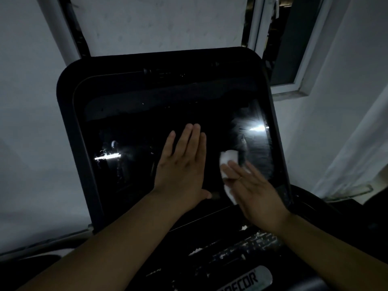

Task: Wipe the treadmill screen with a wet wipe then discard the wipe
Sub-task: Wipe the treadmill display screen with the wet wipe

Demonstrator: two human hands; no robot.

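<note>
The treadmill screen (pixel 134 127) is a large dark glossy panel tilted up in front of me, showing bright reflections at left and right. My left hand (pixel 181 164) lies flat on the glass near its middle, fingers straight and together. My right hand (pixel 254 190) presses a crumpled white wet wipe (pixel 227 157) against the lower right part of the screen with straight fingers. Part of the wipe shows above my fingertips and part below my thumb; the rest is hidden under the hand.
The screen sits in a thick dark frame (pixel 67 131). Below it lies the black console (pixel 237 255) with pale specks and a silver brand badge (pixel 249 278). A white wall (pixel 27 101) is at left, a window frame (pixel 298 87) behind at right.
</note>
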